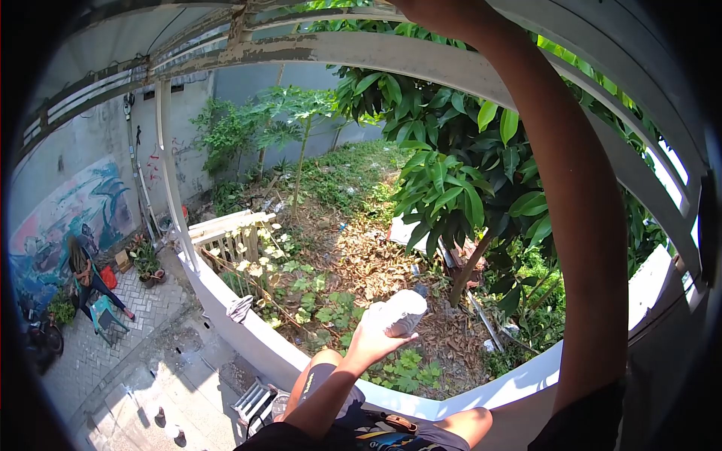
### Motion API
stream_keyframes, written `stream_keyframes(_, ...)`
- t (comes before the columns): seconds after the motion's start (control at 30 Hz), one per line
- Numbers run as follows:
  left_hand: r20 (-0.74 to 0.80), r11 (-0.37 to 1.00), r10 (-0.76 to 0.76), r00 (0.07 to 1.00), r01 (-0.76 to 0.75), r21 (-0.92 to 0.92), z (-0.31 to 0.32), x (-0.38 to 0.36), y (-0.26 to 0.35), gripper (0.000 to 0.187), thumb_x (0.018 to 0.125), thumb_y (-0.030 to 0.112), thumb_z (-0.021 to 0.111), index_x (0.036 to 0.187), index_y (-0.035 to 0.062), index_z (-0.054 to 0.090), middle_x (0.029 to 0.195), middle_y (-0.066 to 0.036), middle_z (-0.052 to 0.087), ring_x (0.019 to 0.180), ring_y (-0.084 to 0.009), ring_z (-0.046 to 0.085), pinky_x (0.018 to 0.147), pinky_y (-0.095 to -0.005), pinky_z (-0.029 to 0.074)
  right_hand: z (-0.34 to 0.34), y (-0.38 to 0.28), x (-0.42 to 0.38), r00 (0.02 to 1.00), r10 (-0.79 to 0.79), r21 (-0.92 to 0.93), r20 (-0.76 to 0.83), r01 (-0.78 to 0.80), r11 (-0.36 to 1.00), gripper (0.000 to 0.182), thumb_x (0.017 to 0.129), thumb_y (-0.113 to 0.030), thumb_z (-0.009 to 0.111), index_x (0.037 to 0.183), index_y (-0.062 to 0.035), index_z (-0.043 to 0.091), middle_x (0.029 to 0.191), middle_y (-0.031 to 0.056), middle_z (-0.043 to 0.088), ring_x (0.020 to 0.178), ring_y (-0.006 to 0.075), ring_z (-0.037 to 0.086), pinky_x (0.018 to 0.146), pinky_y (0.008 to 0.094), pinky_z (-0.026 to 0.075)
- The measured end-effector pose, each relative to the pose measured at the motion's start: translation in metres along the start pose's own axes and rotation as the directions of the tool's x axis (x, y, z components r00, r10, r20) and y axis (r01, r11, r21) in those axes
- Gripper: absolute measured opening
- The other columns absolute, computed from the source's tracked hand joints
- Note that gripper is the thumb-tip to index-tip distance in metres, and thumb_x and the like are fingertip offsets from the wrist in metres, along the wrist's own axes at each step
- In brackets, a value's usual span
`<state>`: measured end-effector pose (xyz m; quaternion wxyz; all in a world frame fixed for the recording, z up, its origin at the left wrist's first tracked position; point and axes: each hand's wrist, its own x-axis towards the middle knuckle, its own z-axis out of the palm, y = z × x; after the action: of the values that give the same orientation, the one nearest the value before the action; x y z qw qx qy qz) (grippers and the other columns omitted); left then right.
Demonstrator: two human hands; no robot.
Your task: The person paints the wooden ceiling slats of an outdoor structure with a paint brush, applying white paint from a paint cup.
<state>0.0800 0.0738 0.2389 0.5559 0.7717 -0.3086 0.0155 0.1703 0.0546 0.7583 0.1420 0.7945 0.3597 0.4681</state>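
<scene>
My left hand [374,338] is wrapped round a white, rounded, cup-like thing [406,312], held in front of my knees. Bright sun washes out its surface, so its contents cannot be made out. Raised high across the right side, my right arm reaches to the top edge, where my right hand [429,11] is close to the pale overhead beam [361,52]. The fingers of that hand are cut off by the frame. Brown and grey patches show on the beam.
I sit high by a white wall ledge [226,301], with a grey cloth [240,309] on it. A ladder [256,406] stands at lower left. Below, a person [86,274] is near a green chair [109,319]. A leafy tree [466,165] grows close beyond the beams.
</scene>
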Motion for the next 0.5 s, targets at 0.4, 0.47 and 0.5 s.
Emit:
stream_keyframes(0.4, -0.022, 1.000, -0.001, 1.000, 0.000, -0.023, 0.004, -0.001, -0.006, 0.086, 0.067, 0.047, 0.095, 0.133, 0.0040, 0.062, 0.129, -0.019, 0.061, 0.123, -0.0335, 0.060, 0.108, -0.0413, 0.049, -0.013, -0.016, -0.007, 0.997, 0.043, 0.215, -0.063, -0.029, 0.976, 0.023, 0.102, -0.020, 0.064, 0.092, -0.0012, 0.058, 0.076, 0.0168, 0.059, 0.070, 0.0332, 0.060, 0.067, 0.0459, 0.047)
stream_keyframes(0.47, -0.010, 1.000, -0.005, 1.000, 0.004, -0.029, 0.004, -0.001, -0.005, 0.086, 0.067, 0.047, 0.095, 0.133, 0.0045, 0.062, 0.129, -0.019, 0.061, 0.123, -0.0337, 0.060, 0.108, -0.0413, 0.049, -0.015, -0.004, -0.011, 0.998, -0.045, 0.069, -0.053, 0.048, 0.996, 0.022, 0.102, -0.020, 0.063, 0.092, -0.0018, 0.058, 0.076, 0.0151, 0.059, 0.069, 0.0299, 0.060, 0.066, 0.0446, 0.047)
stream_keyframes(0.5, -0.015, 1.000, 0.012, 1.000, -0.012, -0.004, 0.006, 0.000, -0.007, 0.086, 0.066, 0.047, 0.095, 0.133, 0.0042, 0.062, 0.129, -0.019, 0.061, 0.123, -0.0335, 0.060, 0.108, -0.0411, 0.049, -0.017, 0.003, -0.013, 0.991, -0.130, -0.077, -0.027, 0.128, 0.989, 0.021, 0.103, -0.019, 0.063, 0.092, -0.0025, 0.058, 0.075, 0.0134, 0.059, 0.068, 0.0266, 0.059, 0.065, 0.0433, 0.046)
